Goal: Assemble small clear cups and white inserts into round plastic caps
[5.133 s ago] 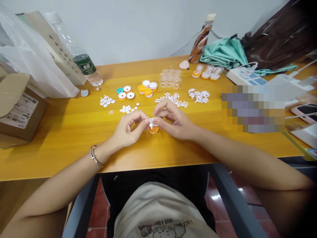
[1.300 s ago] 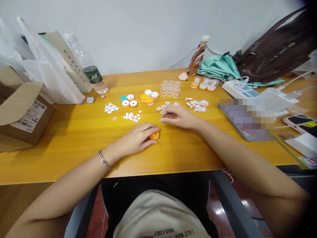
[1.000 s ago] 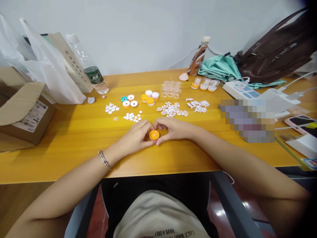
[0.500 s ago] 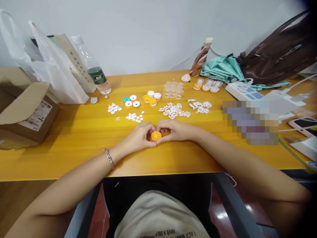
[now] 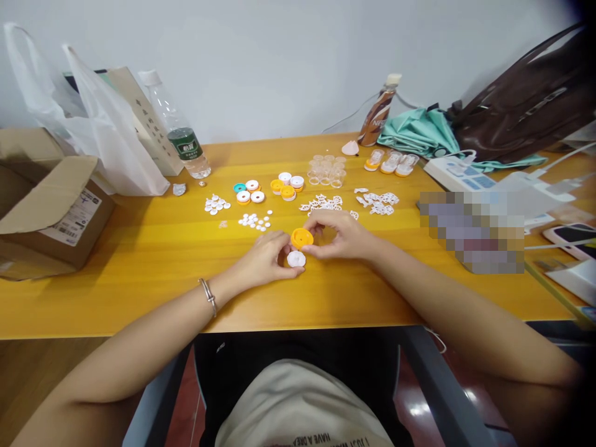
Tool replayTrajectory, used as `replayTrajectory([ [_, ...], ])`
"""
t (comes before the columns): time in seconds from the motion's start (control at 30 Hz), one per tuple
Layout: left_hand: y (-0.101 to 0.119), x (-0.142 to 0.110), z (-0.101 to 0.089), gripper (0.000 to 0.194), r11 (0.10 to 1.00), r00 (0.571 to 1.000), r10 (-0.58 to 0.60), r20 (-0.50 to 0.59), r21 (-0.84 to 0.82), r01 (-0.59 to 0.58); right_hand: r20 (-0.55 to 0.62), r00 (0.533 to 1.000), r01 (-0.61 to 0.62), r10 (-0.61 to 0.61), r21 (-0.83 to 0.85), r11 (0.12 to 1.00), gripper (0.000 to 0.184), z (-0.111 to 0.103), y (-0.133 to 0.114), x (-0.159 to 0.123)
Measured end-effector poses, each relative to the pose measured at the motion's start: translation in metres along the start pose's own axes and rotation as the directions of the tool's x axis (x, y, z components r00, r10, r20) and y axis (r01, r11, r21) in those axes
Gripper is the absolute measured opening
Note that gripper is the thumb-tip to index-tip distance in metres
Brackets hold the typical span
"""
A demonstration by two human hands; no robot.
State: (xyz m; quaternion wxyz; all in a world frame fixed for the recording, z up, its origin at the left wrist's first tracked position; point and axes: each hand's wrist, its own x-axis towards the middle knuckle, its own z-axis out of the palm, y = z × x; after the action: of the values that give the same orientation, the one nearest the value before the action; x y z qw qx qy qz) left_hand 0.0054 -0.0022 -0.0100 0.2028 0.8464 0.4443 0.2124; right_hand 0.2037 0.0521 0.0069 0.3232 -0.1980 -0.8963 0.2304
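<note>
Pinched in my right hand (image 5: 338, 234) is a round orange plastic cap (image 5: 302, 238), its ringed face turned up. Just below it, my left hand (image 5: 270, 257) grips a round white plastic piece (image 5: 296, 259) between thumb and fingers. The orange cap is held above the white piece, its lower edge close to it; I cannot tell if they touch. Beyond my hands lie white openwork pieces (image 5: 321, 203), partly hidden by my right hand, and small white discs (image 5: 254, 220). Stacked orange and white caps (image 5: 288, 192) sit farther back.
Clear plastic cups (image 5: 326, 169) and assembled clear-topped pieces (image 5: 390, 162) stand toward the back. On the left are a cardboard box (image 5: 56, 205), a plastic bag (image 5: 112, 136) and a water bottle (image 5: 184, 146). A power strip (image 5: 449, 177) and a brown bag (image 5: 516, 105) occupy the right.
My right hand has lifted the orange cap up and slightly right, off the white piece. That white piece now shows in my left hand.
</note>
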Motion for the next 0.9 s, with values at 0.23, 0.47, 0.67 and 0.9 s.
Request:
replayTrajectory([
  [0.23,0.002,-0.001,-0.001,0.036,1.0,1.0,-0.003,-0.016,-0.029,0.002,-0.039,0.998,-0.044,0.042,-0.046,0.998,0.024,0.003,0.013,-0.001],
  [0.47,0.006,-0.002,-0.003,0.04,1.0,1.0,-0.004,0.006,-0.025,0.004,-0.213,0.97,-0.137,0.114,-0.093,0.986,0.024,0.005,0.015,0.002],
  [0.67,0.005,-0.003,-0.002,0.03,1.0,1.0,0.024,0.011,-0.006,-0.024,-0.401,0.893,-0.31,0.204,-0.221,0.925,0.029,-0.002,0.029,0.007],
  [0.9,0.006,-0.003,-0.004,0.027,0.998,0.998,0.056,0.023,0.0,-0.056,-0.376,0.883,-0.434,0.279,-0.43,0.792,0.03,-0.017,0.061,0.032],
])
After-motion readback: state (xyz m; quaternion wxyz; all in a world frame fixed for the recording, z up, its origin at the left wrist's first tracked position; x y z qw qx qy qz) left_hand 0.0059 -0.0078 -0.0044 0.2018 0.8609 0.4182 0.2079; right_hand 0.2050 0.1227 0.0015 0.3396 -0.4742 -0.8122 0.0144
